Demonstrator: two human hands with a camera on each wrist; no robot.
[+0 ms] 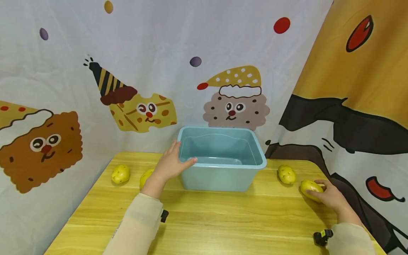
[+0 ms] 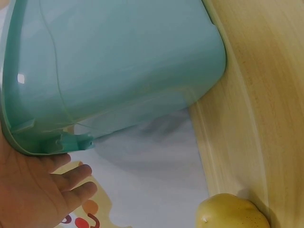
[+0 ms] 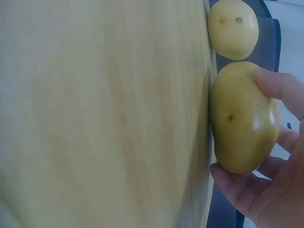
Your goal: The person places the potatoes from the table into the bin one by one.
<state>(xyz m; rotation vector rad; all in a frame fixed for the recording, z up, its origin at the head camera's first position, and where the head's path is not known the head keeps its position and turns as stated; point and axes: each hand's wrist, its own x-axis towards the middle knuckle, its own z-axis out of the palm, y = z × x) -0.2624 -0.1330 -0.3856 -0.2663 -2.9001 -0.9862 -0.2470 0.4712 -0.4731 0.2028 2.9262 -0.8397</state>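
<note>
On the right of the table, my right hand [image 1: 331, 194] grips a yellow potato [image 1: 310, 190], thumb on one side and fingers on the other. The right wrist view shows this potato [image 3: 244, 118] at the fingers, low over the wood. Another potato [image 1: 287, 174] lies just beyond it. My left hand [image 1: 172, 163] is at the left rim of a light blue plastic bin [image 1: 220, 177], its thumb across the front rim corner. In the left wrist view, the fingers [image 2: 71, 178] extend fairly straight outside the rim. The bin stands upright, with its bare floor showing.
A potato [image 1: 120, 174] lies near the table's left edge. One more potato [image 1: 146, 177] is partly hidden behind my left wrist. The wooden table [image 1: 236, 223] meets a cartoon-printed cloth [image 1: 153, 42] behind it and at the sides.
</note>
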